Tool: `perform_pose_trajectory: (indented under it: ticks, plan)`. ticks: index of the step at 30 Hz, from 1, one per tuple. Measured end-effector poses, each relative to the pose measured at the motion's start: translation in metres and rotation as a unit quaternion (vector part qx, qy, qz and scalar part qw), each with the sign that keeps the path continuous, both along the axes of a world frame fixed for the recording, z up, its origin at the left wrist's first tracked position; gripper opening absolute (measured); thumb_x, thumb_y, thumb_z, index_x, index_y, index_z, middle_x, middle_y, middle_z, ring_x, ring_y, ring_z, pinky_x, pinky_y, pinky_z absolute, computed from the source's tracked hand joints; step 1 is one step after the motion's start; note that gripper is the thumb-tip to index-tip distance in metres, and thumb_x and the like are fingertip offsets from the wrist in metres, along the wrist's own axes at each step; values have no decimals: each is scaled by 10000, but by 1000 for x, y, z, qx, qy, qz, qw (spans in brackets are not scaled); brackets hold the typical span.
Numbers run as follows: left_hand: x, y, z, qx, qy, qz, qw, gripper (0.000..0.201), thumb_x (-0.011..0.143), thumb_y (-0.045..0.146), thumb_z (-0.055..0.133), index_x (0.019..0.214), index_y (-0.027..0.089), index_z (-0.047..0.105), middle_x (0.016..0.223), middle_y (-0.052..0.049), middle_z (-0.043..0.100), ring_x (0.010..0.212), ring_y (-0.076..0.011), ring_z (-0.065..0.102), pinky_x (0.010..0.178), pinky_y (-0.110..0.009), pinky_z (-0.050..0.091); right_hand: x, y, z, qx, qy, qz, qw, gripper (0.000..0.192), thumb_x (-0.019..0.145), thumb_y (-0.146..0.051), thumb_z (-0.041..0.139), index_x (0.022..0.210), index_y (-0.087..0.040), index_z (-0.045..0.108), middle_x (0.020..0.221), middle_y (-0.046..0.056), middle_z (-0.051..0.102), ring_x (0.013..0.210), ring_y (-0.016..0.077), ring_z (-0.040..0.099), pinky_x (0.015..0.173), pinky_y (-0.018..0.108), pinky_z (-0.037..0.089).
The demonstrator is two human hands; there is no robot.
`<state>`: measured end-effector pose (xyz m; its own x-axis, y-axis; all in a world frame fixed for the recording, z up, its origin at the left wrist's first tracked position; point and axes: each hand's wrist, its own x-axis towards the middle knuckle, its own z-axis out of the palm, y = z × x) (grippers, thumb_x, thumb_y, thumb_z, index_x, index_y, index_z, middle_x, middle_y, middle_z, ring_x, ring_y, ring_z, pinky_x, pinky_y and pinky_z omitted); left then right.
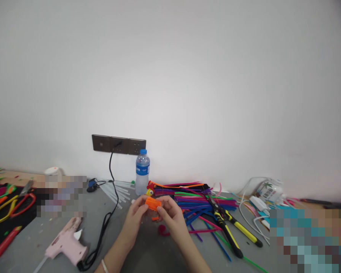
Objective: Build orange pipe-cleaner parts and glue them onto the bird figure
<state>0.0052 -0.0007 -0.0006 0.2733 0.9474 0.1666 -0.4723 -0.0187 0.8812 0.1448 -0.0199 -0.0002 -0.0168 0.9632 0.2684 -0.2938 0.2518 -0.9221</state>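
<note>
Hands raised together: left hand (136, 217), right hand (172, 216) both pinching orange coil (152, 203).

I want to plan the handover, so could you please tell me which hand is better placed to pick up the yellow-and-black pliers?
Probably the right hand. The yellow-and-black pliers lie on its side of the table, beside the pipe cleaner pile, while the left hand is farther off. Both hands hold the orange piece.

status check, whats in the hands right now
Left hand and right hand both pinch orange coil. Pipe cleaner pile just behind. Pliers to the right, glue gun to the left.
</note>
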Motion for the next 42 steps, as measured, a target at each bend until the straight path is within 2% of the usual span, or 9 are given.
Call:
perform_pose_trajectory:
  ticks: [3, 8, 15, 23, 34, 38, 42]
  plan:
    - [1, 1, -1, -9, -2, 16, 1000, 149, 760, 290, 655, 827, 160, 685, 732, -17, 635, 703, -171, 548, 649, -250, 447, 1, 3, -4, -8, 17, 15, 1000, 335, 735, -468, 743, 902, -205, 621, 676, -22, 596, 531, 104, 488, 498, 219, 404]
    - [3, 5, -7, -26, -13, 22, 999, 148, 715, 289, 682, 758, 148, 678, 633, 19, 584, 584, -128, 487, 565, -224, 398, 2, 4, -10, -62, 75, 61, 993, 342, 704, -436, 781, 902, -219, 607, 627, -54, 558, 513, 91, 436, 524, 222, 363]
    - [4, 1, -1, -63, -25, 10, 998, 153, 713, 291, 690, 755, 144, 677, 639, 15, 595, 599, -133, 511, 590, -238, 419, -1, 0, -4, -119, 124, 80, 982, 385, 649, -443, 819, 876, -219, 604, 570, -62, 544, 493, 96, 419, 546, 230, 322]
    - [2, -1, 6, -76, -35, -6, 996, 126, 703, 270, 689, 734, 149, 675, 643, 12, 612, 600, -139, 539, 580, -244, 456, -5, -4, 3, -125, 136, 85, 979, 379, 645, -417, 832, 867, -217, 600, 604, -50, 586, 510, 92, 436, 547, 218, 279]
    - [4, 4, 3, -89, -36, -11, 995, 126, 664, 265, 706, 701, 149, 672, 581, 25, 606, 554, -126, 539, 552, -226, 449, -4, -4, 3, -134, 148, 98, 975, 381, 647, -407, 833, 871, -217, 590, 670, -28, 634, 519, 98, 451, 550, 218, 285]
    - [4, 4, 3, -91, -34, -12, 995, 122, 658, 263, 705, 682, 151, 660, 577, 22, 607, 547, -127, 543, 547, -227, 448, -3, -4, 3, -135, 152, 100, 974, 378, 648, -406, 835, 867, -223, 588, 612, -49, 592, 506, 99, 439, 538, 216, 275]
    - [3, 5, 1, -84, -40, -17, 996, 112, 671, 254, 697, 677, 150, 656, 569, 19, 604, 549, -130, 546, 552, -228, 443, -4, -4, 3, -135, 155, 110, 972, 375, 654, -406, 831, 874, -221, 591, 672, -25, 624, 533, 106, 461, 556, 222, 291]
